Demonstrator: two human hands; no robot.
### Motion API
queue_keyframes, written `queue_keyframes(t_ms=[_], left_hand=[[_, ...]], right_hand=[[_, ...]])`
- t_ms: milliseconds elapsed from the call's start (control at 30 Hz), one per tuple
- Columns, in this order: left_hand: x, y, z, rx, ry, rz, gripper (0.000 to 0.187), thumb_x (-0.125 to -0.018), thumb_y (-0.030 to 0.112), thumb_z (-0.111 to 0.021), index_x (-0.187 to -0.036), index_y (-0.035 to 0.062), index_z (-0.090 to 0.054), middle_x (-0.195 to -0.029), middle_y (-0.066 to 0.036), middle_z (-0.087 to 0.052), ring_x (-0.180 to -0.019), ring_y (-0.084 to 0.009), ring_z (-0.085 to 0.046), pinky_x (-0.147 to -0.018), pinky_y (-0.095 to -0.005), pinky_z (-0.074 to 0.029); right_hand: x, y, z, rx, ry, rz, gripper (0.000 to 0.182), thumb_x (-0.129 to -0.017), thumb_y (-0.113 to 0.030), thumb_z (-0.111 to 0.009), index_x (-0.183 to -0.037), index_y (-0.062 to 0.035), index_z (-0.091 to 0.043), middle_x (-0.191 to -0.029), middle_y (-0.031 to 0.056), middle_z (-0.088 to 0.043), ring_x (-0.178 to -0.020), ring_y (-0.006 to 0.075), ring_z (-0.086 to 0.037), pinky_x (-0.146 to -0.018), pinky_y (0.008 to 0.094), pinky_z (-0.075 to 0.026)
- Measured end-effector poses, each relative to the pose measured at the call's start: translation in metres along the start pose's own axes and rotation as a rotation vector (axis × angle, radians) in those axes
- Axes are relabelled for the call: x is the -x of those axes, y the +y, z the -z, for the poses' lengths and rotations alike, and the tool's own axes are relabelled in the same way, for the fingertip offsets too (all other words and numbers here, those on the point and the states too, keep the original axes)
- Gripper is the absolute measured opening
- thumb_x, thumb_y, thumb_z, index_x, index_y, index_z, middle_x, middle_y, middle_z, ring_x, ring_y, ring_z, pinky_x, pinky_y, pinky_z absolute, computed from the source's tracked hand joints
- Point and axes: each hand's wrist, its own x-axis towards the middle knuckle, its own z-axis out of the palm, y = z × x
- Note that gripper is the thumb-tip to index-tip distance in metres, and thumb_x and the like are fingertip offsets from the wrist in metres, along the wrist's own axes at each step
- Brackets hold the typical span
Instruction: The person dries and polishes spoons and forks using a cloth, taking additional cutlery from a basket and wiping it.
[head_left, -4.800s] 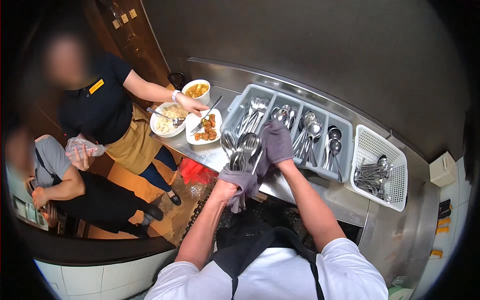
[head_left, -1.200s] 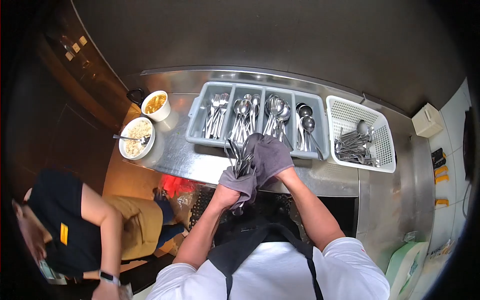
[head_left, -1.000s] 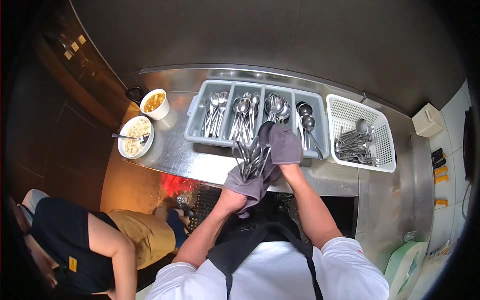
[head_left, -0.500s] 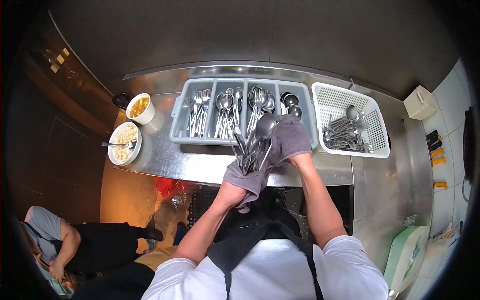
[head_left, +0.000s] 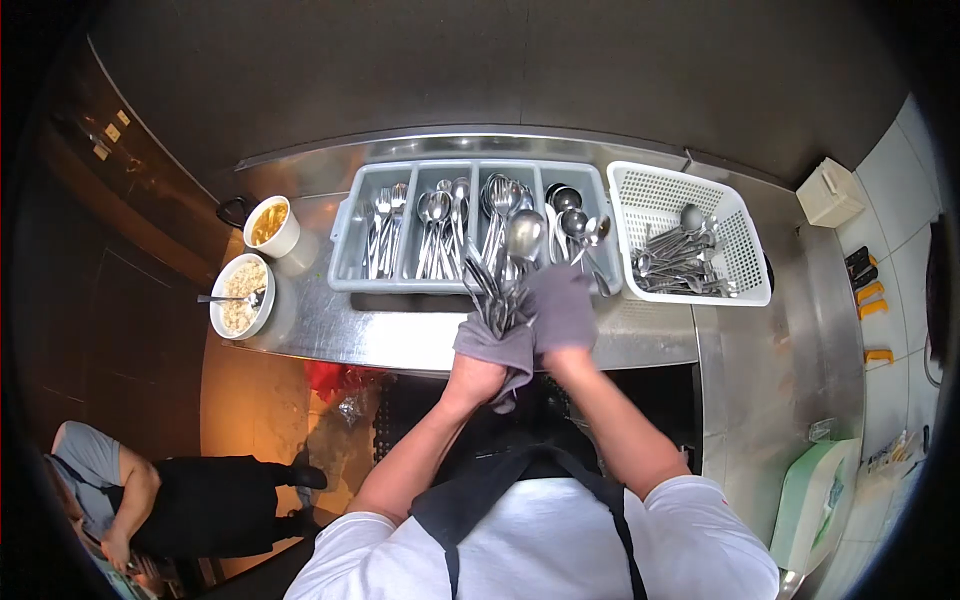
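steel counter point(head_left: 420, 335) beyond hands; left hand point(head_left: 475, 381) grips cutlery point(head_left: 496, 306) in cloth point(head_left: 564, 309), right hand point(head_left: 570, 362) clutches cloth; likely needs steady hold

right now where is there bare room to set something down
The counter is bare in front of the tray, left of the left hand, and right of the basket. Crowded: by the bowl and cup, between tray and basket, and where the right hand, cloth and cutlery meet.

Head-high view, forward and down.
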Motion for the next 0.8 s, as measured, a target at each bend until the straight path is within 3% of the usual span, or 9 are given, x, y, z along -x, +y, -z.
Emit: queue_keyframes(t_ms=[100,233,333,400,500,567,633,767,800], left_hand=[[-0.008,-0.013,0.004,-0.058,-0.008,-0.019,0.022,-0.085,0.011,-0.064,-0.101,-0.0038,-0.065,-0.090,-0.013,-0.069,-0.080,-0.0172,-0.064,-0.073,-0.0337,-0.050],[0.003,-0.016,0.008,0.132,0.024,0.124,0.015,-0.087,0.009,-0.062,-0.096,-0.0033,-0.064,-0.084,-0.007,-0.067,-0.074,-0.0109,-0.059,-0.067,-0.0298,-0.049],[0.010,-0.010,0.006,0.216,0.040,0.125,0.016,-0.087,0.011,-0.060,-0.087,-0.0031,-0.066,-0.072,-0.006,-0.065,-0.066,-0.0093,-0.056,-0.059,-0.0292,-0.047],[0.015,0.003,0.012,0.250,-0.031,0.196,0.015,-0.087,0.011,-0.060,-0.087,-0.0030,-0.066,-0.070,-0.006,-0.064,-0.065,-0.0091,-0.056,-0.059,-0.0293,-0.047],[0.024,0.016,0.020,-0.092,-0.297,0.091,0.025,-0.086,0.009,-0.057,-0.108,-0.0030,-0.061,-0.099,-0.011,-0.066,-0.090,-0.0167,-0.060,-0.084,-0.0315,-0.047],[0.032,0.016,0.023,-0.137,-0.349,0.048,0.043,-0.085,0.007,-0.058,-0.126,-0.0026,-0.051,-0.123,-0.014,-0.058,-0.113,-0.0205,-0.054,-0.102,-0.0301,-0.036],[0.041,0.020,0.021,-0.036,-0.264,0.024,0.046,-0.084,0.006,-0.059,-0.128,-0.0024,-0.049,-0.125,-0.015,-0.057,-0.114,-0.0201,-0.053,-0.102,-0.0296,-0.036],[0.046,0.016,0.028,-0.041,-0.223,0.024,0.037,-0.084,0.006,-0.061,-0.119,-0.0029,-0.056,-0.114,-0.015,-0.063,-0.105,-0.0198,-0.058,-0.095,-0.0309,-0.042],[0.040,0.018,0.031,-0.067,-0.237,0.018,0.034,-0.084,0.006,-0.061,-0.116,-0.0030,-0.058,-0.110,-0.014,-0.065,-0.101,-0.0199,-0.060,-0.093,-0.0314,-0.044]], right_hand=[[0.022,0.012,-0.036,-0.495,0.231,0.481,0.015,-0.085,-0.009,-0.051,-0.097,-0.0026,-0.055,-0.095,0.0169,-0.059,-0.087,0.0274,-0.059,-0.073,0.0363,-0.048],[0.001,0.028,-0.038,-2.072,-0.463,-0.325,0.020,-0.090,-0.021,-0.050,-0.096,-0.0037,-0.058,-0.089,0.0067,-0.058,-0.081,0.0233,-0.058,-0.077,0.0338,-0.046],[-0.010,0.030,-0.005,-2.326,-0.652,-0.534,0.020,-0.095,-0.025,-0.048,-0.097,-0.0072,-0.057,-0.083,0.0012,-0.056,-0.077,0.0176,-0.055,-0.074,0.0316,-0.046],[-0.006,0.029,-0.005,-2.246,-0.575,-0.356,0.016,-0.093,-0.019,-0.053,-0.102,-0.0066,-0.058,-0.085,0.0009,-0.058,-0.079,0.0174,-0.057,-0.073,0.0307,-0.048],[0.005,0.022,0.000,-2.074,-0.292,-0.132,0.022,-0.083,-0.005,-0.062,-0.105,-0.0041,-0.061,-0.088,0.0033,-0.063,-0.079,0.0198,-0.062,-0.072,0.0295,-0.050],[-0.010,0.035,-0.020,-1.422,0.017,0.236,0.022,-0.088,-0.004,-0.057,-0.110,-0.0035,-0.057,-0.095,0.0045,-0.061,-0.083,0.0160,-0.060,-0.074,0.0281,-0.050],[-0.021,0.049,-0.040,-0.879,0.258,0.389,0.026,-0.091,-0.005,-0.054,-0.117,-0.0034,-0.054,-0.100,0.0069,-0.062,-0.084,0.0151,-0.061,-0.078,0.0266,-0.051],[-0.007,0.023,-0.052,-2.369,-0.141,-0.458,0.030,-0.098,-0.019,-0.044,-0.124,-0.0053,-0.051,-0.109,0.0067,-0.060,-0.098,0.0177,-0.058,-0.088,0.0306,-0.047],[-0.003,0.012,-0.046,-2.316,-0.242,-0.425,0.029,-0.098,-0.019,-0.043,-0.123,-0.0063,-0.051,-0.109,0.0065,-0.060,-0.097,0.0172,-0.058,-0.086,0.0305,-0.048]])
